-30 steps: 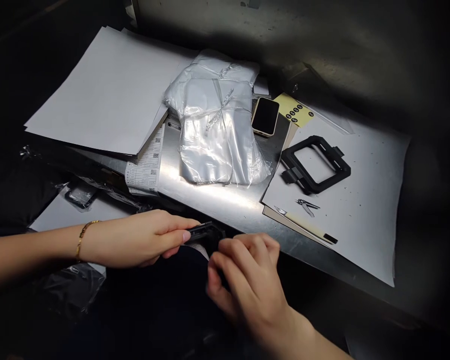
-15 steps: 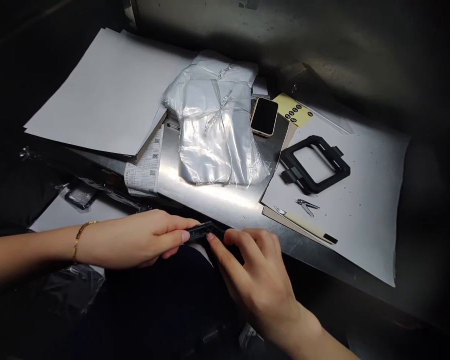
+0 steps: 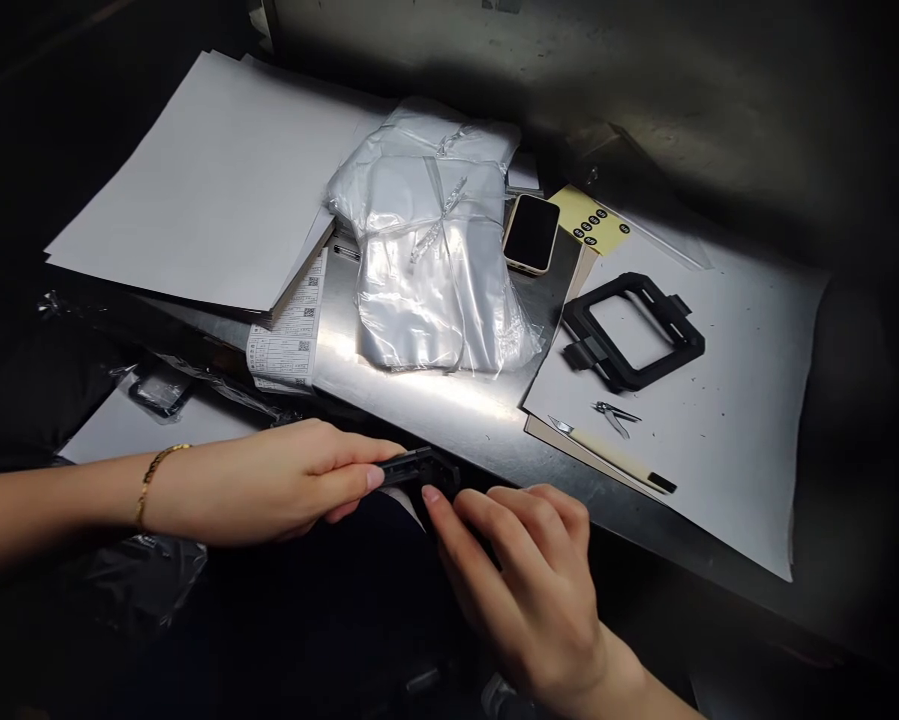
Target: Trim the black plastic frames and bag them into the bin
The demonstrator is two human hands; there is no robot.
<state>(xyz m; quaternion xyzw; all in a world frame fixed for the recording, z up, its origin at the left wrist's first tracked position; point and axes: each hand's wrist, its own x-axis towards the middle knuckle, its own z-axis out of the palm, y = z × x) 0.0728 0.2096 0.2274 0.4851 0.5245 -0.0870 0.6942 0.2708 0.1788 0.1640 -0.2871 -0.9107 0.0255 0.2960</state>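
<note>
My left hand [image 3: 284, 482] is closed around one end of a black plastic frame [image 3: 417, 464], thumb on top, just off the bench's front edge. Beside that frame's right corner, my right hand [image 3: 524, 580] has its fingers bent, the thumb tip against the dark lower part. Shadow and my fingers hide most of the frame. On the white sheets to the right lies another black plastic frame [image 3: 580, 325] with clips on two sides. Small nippers [image 3: 615, 416] and a craft knife with a pale handle [image 3: 614, 455] lie in front of it.
Tied clear plastic bags [image 3: 419, 260] sit mid-bench beside a phone [image 3: 531, 233] and a yellow sticker sheet [image 3: 590, 218]. A stack of white sheets [image 3: 201, 190] and printed labels [image 3: 284, 340] are at left. A wrapped dark part [image 3: 160, 395] lies lower left. A metal wall [image 3: 644, 70] rises behind.
My right hand has moved down and slightly right, uncovering more of the held frame's corner. My left hand keeps its hold almost in place.
</note>
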